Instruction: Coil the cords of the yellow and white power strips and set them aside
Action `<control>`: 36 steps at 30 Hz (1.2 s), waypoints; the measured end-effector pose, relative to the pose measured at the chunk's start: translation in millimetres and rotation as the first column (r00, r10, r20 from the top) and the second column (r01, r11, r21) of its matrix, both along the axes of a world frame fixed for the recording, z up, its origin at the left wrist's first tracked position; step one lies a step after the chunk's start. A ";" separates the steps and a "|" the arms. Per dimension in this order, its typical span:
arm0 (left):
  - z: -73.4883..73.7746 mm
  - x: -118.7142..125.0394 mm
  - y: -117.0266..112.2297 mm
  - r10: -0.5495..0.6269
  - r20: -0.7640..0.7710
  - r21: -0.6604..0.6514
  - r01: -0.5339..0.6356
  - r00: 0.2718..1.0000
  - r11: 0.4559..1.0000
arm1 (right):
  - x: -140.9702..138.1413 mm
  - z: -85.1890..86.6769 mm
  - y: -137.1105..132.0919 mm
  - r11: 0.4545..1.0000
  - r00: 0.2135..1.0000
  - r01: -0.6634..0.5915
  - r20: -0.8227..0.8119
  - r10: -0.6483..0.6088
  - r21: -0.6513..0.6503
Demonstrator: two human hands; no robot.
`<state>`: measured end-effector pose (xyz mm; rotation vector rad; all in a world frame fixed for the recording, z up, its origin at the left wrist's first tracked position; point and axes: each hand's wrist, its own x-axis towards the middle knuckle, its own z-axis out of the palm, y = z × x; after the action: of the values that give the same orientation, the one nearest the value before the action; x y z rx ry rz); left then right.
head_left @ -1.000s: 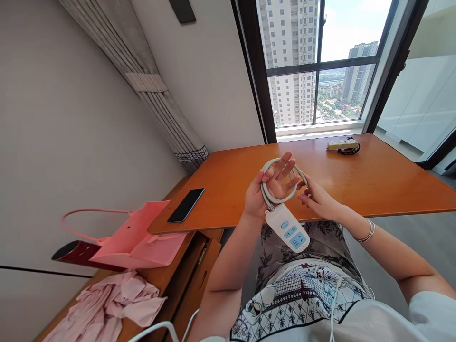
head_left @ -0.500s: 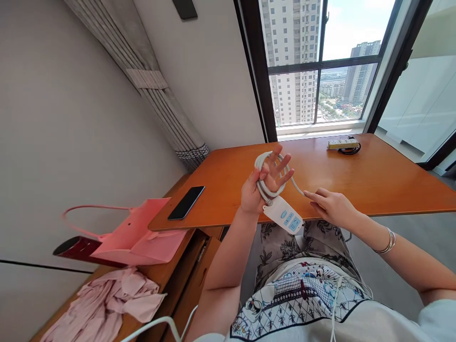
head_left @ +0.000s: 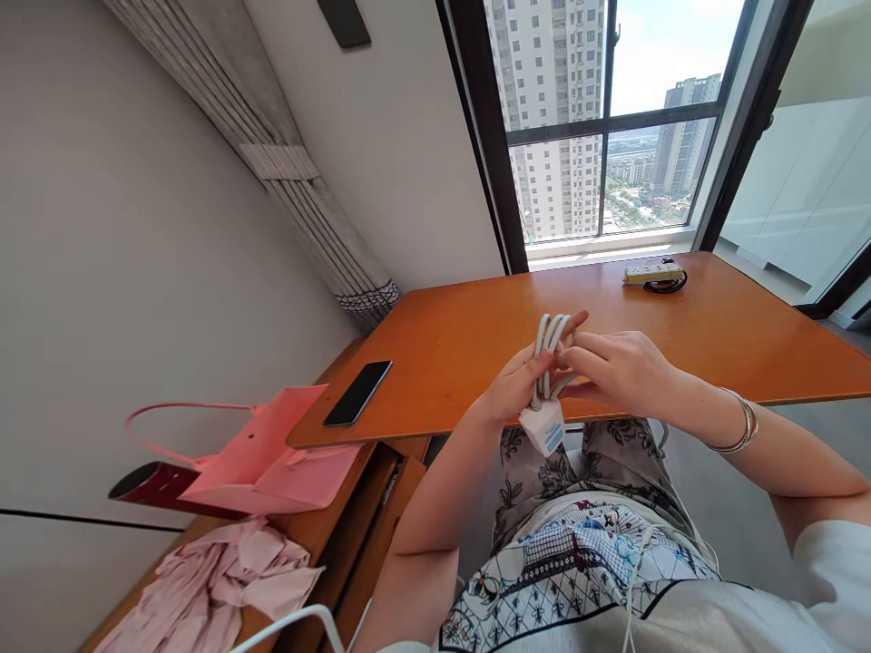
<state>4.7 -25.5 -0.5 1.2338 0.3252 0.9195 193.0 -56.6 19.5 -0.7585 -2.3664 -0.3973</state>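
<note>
My left hand [head_left: 523, 379] holds the looped white cord [head_left: 550, 337] of a power strip [head_left: 544, 428], with several turns lying around its fingers. The white strip with pale blue sockets hangs tilted below that hand, just past the table's near edge. Close against the loops from the right, my right hand [head_left: 605, 363] has its fingers bent on the cord. Its fingertips are partly hidden behind the cord and the left hand.
On the orange-brown table [head_left: 463, 336] lie a black phone [head_left: 357, 393] at the left and a second power strip [head_left: 653, 272] with a black cord at the far right. A pink bag [head_left: 272, 462] and pink cloth [head_left: 218, 580] are on a lower surface at left.
My right hand has moved up and left to meet the left hand at the cord loops. The left hand has turned, and the power strip now points more toward me.
</note>
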 end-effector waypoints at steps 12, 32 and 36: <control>-4.9 2.9 -2.3 0.103 -0.231 0.081 -0.087 0.967 0.993 | -3.5 4.2 6.2 0.970 0.986 0.149 -0.050 -0.161 -0.190; -12.0 -3.4 16.0 -0.090 -0.144 -0.059 0.082 0.986 0.995 | 15.1 -10.7 16.5 0.787 0.876 -0.220 -0.472 -0.101 -0.576; -19.6 1.5 19.7 -0.320 -0.052 -0.145 0.310 0.946 0.940 | 9.1 -24.5 28.7 0.872 0.819 -0.170 -0.557 -0.134 -0.459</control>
<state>6.2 -5.7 -20.1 1.1557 0.2359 0.5665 202.1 -27.9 -5.0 -0.9217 -1.8816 0.4322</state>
